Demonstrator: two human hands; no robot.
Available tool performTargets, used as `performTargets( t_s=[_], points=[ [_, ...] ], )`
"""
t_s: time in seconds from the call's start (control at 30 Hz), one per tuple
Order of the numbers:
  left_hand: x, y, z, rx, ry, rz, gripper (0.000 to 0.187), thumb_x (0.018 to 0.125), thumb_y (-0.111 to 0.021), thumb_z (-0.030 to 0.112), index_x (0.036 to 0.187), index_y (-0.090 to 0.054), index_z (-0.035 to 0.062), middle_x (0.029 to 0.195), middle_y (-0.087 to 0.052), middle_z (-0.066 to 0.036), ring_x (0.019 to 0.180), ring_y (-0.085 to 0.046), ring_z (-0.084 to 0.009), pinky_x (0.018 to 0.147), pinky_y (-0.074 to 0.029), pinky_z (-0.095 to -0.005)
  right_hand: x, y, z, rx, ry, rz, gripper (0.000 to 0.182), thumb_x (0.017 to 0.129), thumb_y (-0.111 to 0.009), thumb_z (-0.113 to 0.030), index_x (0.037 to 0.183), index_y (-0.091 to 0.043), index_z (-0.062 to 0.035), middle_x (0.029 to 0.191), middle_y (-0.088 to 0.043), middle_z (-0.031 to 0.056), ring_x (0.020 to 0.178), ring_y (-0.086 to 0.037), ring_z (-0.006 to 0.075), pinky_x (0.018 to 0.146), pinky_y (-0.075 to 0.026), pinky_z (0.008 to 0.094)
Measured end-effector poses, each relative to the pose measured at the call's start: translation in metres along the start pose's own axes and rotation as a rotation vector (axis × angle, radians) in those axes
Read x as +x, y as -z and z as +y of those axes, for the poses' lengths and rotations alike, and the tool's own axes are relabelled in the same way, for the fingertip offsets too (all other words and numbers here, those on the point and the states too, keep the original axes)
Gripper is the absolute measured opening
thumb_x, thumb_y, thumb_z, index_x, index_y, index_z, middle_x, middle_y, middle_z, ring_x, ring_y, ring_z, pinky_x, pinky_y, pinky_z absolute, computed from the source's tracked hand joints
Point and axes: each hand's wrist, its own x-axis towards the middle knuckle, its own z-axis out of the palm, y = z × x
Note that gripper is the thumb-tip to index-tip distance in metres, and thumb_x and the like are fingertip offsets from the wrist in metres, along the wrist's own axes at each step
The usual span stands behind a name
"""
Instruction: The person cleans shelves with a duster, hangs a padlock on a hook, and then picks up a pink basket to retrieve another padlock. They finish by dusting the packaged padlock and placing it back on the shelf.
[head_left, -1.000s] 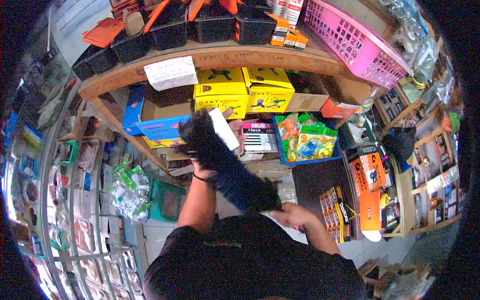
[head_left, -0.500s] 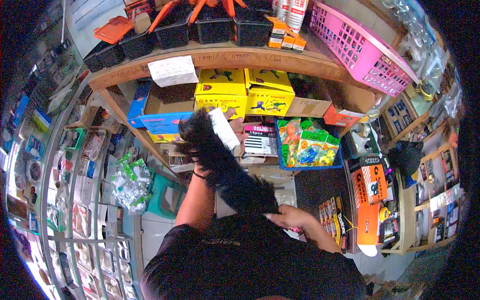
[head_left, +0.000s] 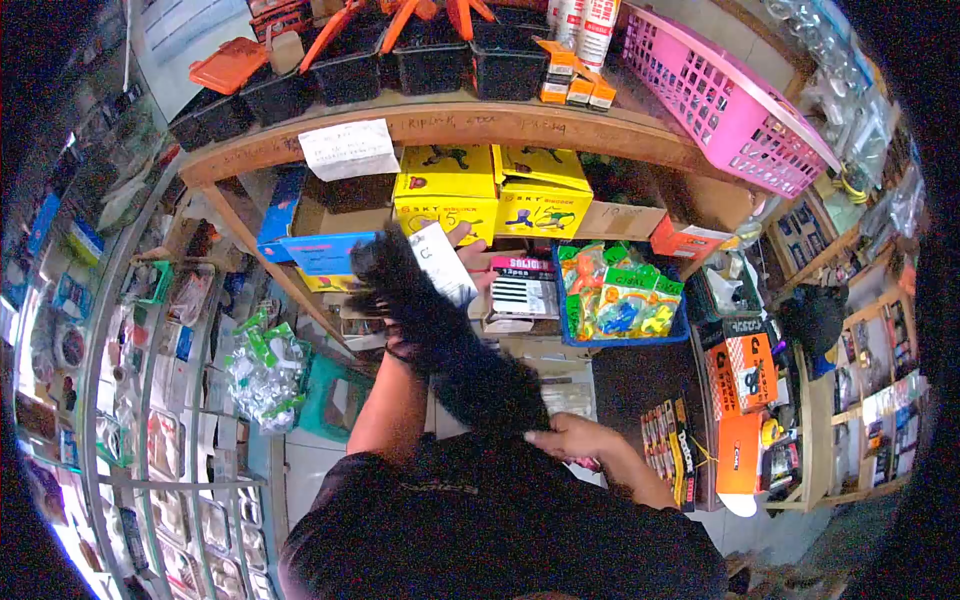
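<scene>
A long black bristly bundle [head_left: 470, 360] slants across the middle, its upper end near the yellow boxes [head_left: 447, 195]. My left hand [head_left: 467, 250] is behind its upper part, with fingertips showing past a white label or card [head_left: 443, 262] with a dark mark. The palm is hidden. My right hand [head_left: 578, 438] is closed at the bundle's lower end, its thumb against the black material. A small pinkish bit shows under its fingers, too hidden to name.
Above is a wooden shelf [head_left: 450, 122] with black bins [head_left: 432, 68] and a pink basket [head_left: 730, 115]. A blue tray [head_left: 640, 338] of bagged parts is right of my left hand. Orange boxes [head_left: 742, 375] stand right; bagged items [head_left: 265, 370] hang left.
The view has shifted slightly, so the shelf goods appear a little lower. The bundle's lower end has moved slightly left; both hands keep nearly the same pose.
</scene>
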Motion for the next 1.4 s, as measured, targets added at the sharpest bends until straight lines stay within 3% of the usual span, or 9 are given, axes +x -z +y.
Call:
performTargets(
  t_s=[0.17,0.23,0.37,0.43,0.57,0.7,0.8,0.93,1.4],
  points=[
    [0.006,-0.037,0.017,-0.127,-0.001,0.317,0.077,0.079,-0.022,0.065,0.126,-0.033,0.0057,0.126,-0.037,-0.017,0.111,-0.041,-0.0347,0.093,-0.032,-0.0472,0.014,-0.003,0.013,0.204,-0.096,0.249,0.054,0.080,-0.045,-0.054,0.070,-0.052,-0.0010,0.053,-0.049,0.0059,0.045,-0.050,0.0175,0.044,-0.042,0.0301],
    [0.002,-0.018,0.015,-0.294,0.094,-0.150,0.078,0.078,-0.022,0.066,0.126,-0.033,0.0057,0.123,-0.041,-0.017,0.111,-0.041,-0.0347,0.091,-0.034,-0.0471,-0.003,-0.009,-0.024,-0.051,-0.033,0.097,0.056,0.079,-0.046,-0.055,0.066,-0.052,-0.0005,0.058,-0.053,0.0087,0.046,-0.053,0.0170,0.043,-0.042,0.0295],
    [-0.002,-0.025,0.037,-0.342,0.059,0.300,0.076,0.077,-0.031,0.063,0.127,-0.028,0.0058,0.126,-0.037,-0.019,0.111,-0.041,-0.0376,0.091,-0.031,-0.0558,0.022,-0.009,0.007,0.287,-0.153,0.290,0.058,0.079,-0.046,-0.055,0.055,-0.050,-0.0024,0.053,-0.053,0.0081,0.048,-0.054,0.0179,0.046,-0.043,0.0318],
    [-0.007,0.002,0.032,-0.720,0.038,0.120,0.077,0.076,-0.036,0.061,0.127,-0.026,0.0042,0.126,-0.036,-0.019,0.111,-0.041,-0.0375,0.089,-0.030,-0.0594,0.028,-0.019,0.010,0.210,-0.170,0.305,0.057,0.079,-0.046,-0.054,0.053,-0.049,-0.0031,0.044,-0.047,0.0055,0.041,-0.049,0.0172,0.041,-0.040,0.0319],
    [-0.012,0.010,0.042,-0.167,-0.002,-0.048,0.069,0.077,-0.042,0.056,0.126,-0.031,0.0088,0.131,-0.031,-0.016,0.116,-0.034,-0.0357,0.092,-0.024,-0.0617,0.036,-0.027,-0.002,0.046,-0.048,0.128,0.054,0.080,-0.048,-0.050,0.050,-0.046,-0.0050,0.040,-0.042,0.0036,0.029,-0.040,0.0118,0.029,-0.033,0.0276],
    [-0.012,0.024,0.052,-0.851,0.038,0.138,0.066,0.079,-0.040,0.056,0.124,-0.033,0.0082,0.127,-0.037,-0.016,0.111,-0.041,-0.0356,0.089,-0.030,-0.0595,0.047,-0.038,-0.011,0.312,-0.057,0.213,0.051,0.080,-0.049,-0.049,0.052,-0.044,-0.0062,0.039,-0.040,0.0024,0.026,-0.036,0.0107,0.026,-0.031,0.0248],
    [-0.009,0.046,0.050,-0.259,0.103,0.056,0.064,0.080,-0.039,0.055,0.123,-0.034,0.0078,0.127,-0.036,-0.017,0.112,-0.040,-0.0364,0.086,-0.034,-0.0591,0.046,-0.049,-0.028,0.225,-0.132,0.109,0.049,0.078,-0.053,-0.047,0.053,-0.044,-0.0067,0.038,-0.039,0.0021,0.026,-0.035,0.0099,0.026,-0.031,0.0248],
    [-0.012,0.038,0.074,-0.507,0.129,0.051,0.058,0.081,-0.035,0.057,0.108,-0.048,0.0082,0.104,-0.054,-0.013,0.092,-0.055,-0.0248,0.076,-0.047,-0.0346,0.047,-0.042,-0.034,0.592,-0.139,0.372,0.042,0.081,-0.053,-0.040,0.056,-0.044,-0.0071,0.041,-0.040,0.0011,0.029,-0.036,0.0091,0.028,-0.030,0.0242],
    [-0.058,0.054,0.088,-0.156,0.399,0.208,0.057,0.081,-0.033,0.056,0.114,-0.041,0.0100,0.099,-0.055,-0.017,0.069,-0.057,-0.0262,0.052,-0.045,-0.0344,0.087,0.040,-0.156,0.705,0.294,0.826,0.028,0.077,-0.055,-0.018,0.096,-0.043,-0.0017,0.061,-0.046,0.0011,0.048,-0.045,0.0111,0.041,-0.035,0.0232]
  ],
)
